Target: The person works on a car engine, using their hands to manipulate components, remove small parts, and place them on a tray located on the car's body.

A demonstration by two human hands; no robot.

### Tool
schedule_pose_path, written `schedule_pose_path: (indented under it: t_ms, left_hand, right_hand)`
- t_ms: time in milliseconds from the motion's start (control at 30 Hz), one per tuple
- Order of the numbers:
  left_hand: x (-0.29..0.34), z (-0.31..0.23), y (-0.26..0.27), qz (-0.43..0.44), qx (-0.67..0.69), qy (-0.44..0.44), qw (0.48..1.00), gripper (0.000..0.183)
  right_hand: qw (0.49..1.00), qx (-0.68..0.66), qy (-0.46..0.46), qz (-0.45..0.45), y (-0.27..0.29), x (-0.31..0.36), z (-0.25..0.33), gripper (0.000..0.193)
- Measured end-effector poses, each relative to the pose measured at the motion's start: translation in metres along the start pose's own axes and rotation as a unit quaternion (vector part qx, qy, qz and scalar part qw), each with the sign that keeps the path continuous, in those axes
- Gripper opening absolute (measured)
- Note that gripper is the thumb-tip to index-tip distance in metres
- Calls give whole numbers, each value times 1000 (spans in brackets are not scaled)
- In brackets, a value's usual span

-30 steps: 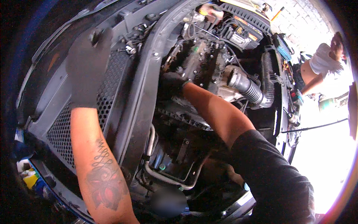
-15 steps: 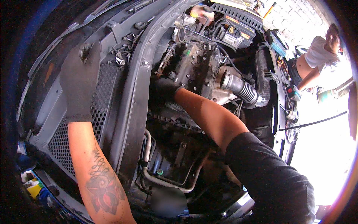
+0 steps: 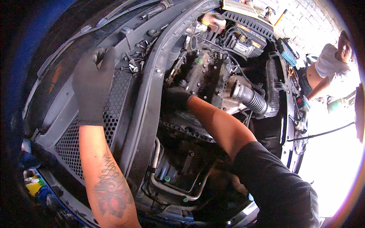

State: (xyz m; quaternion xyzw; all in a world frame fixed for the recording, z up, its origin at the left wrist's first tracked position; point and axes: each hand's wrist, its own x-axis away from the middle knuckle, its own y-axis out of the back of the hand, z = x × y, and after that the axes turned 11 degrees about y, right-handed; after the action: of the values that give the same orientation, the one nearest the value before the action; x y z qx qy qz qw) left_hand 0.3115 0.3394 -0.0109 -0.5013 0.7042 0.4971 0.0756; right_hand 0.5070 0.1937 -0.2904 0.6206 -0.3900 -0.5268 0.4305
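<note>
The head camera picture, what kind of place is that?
Probably a car repair garage. There's an uncovered engine, loose bolts lying in a pile, and a gloved right hand down beside the engine.

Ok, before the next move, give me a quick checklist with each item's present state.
1. Left hand and right hand gloved: ok, both dark.
2. Right fingers visible: not ok, lost in shadow beside the engine.
3. Left hand empty: cannot tell, its palm side is hidden.
4. Loose bolts together: ok, loosely clustered on the grey panel.
5. Co-worker clear of both hands: ok, off to the right.
</note>
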Motion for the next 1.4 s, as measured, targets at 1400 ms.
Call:
schedule_pose_path:
  t_ms: [1400]
  left_hand:
    - [-4, 4, -13, -30, 74, -51, 996, 35]
  right_hand:
    - [960, -166, -181, 136, -14, 2, -15, 32]
